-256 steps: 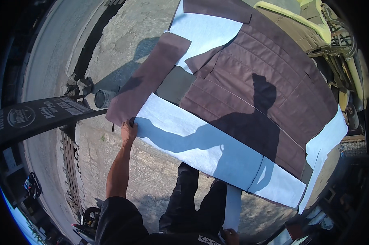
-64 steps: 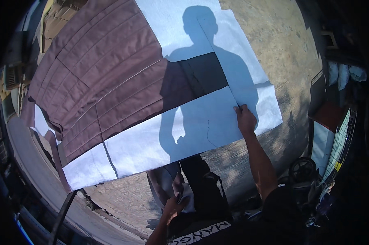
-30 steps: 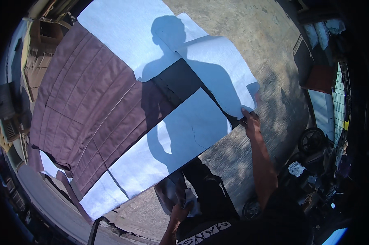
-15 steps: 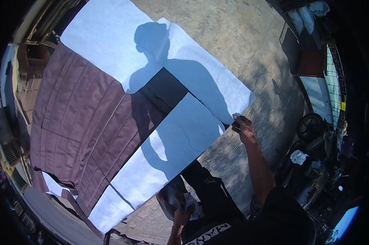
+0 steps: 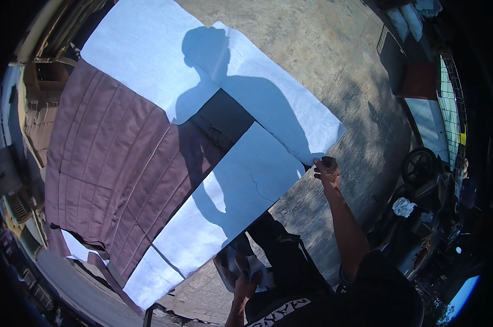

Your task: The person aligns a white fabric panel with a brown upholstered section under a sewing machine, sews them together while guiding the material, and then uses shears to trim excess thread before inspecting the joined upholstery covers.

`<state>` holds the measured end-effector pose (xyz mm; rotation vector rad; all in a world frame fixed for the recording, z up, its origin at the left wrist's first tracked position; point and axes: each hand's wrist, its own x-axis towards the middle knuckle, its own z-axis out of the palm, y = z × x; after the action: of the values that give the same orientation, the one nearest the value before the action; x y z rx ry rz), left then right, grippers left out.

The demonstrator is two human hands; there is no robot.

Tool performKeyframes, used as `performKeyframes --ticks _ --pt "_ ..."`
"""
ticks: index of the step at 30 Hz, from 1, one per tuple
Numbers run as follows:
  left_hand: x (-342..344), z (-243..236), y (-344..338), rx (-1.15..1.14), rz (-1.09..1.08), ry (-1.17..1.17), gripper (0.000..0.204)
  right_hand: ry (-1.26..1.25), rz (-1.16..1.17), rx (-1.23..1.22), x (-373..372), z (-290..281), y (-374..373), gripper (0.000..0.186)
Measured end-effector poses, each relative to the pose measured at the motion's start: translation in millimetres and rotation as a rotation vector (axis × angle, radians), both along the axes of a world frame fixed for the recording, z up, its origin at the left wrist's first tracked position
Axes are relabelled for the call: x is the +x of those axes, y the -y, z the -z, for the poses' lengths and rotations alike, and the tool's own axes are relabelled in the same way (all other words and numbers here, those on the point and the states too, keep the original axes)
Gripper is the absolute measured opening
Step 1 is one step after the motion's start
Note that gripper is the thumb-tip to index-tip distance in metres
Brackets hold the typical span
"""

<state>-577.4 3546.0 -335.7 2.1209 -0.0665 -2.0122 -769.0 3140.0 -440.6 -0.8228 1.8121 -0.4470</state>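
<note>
My right hand [image 5: 327, 170] is closed at the near right corner of a white fabric-like sheet [image 5: 290, 98], its fingertips pinching the edge. In front of my body, my left hand [image 5: 247, 284] grips a crumpled grey piece of material [image 5: 233, 267]; its fingers are partly hidden. A second white piece [image 5: 203, 212], with a thin crack-like line, lies nearest me, and a large white sheet [image 5: 132, 60] lies at the far left. Between them show a quilted maroon cover [image 5: 110, 158] with stitched rows and a dark flat surface [image 5: 224, 117]. My shadow falls over all of these.
Rough concrete ground [image 5: 361, 103] stretches beyond and to the right. At the right side stand a black wheel [image 5: 419, 166], a wire grid [image 5: 452, 109], a crumpled white bundle [image 5: 403, 207] and dark clutter. Wooden shelving [image 5: 50, 82] stands at the left.
The view has shifted slightly, so the whole scene sits a little to the right. My right hand stays at the sheet's corner, and my left hand keeps its hold.
</note>
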Motion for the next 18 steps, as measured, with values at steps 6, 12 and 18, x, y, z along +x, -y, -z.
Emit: performKeyframes --ticks 6,12,18 --pt "-2.7 4.2 -5.3 -0.009 0.002 0.03 0.054 -0.565 -0.744 -0.546 34.5 -13.8 -31.0 0.037" --pt "9.7 -8.4 16.7 0.017 0.042 -0.015 0.065 -0.705 -0.863 -0.616 7.3 15.5 -33.5 0.023" --pt "4.1 8.3 -6.7 -0.009 0.02 0.018 0.06 -0.674 -0.867 -0.55 27.8 -7.2 -9.5 0.018"
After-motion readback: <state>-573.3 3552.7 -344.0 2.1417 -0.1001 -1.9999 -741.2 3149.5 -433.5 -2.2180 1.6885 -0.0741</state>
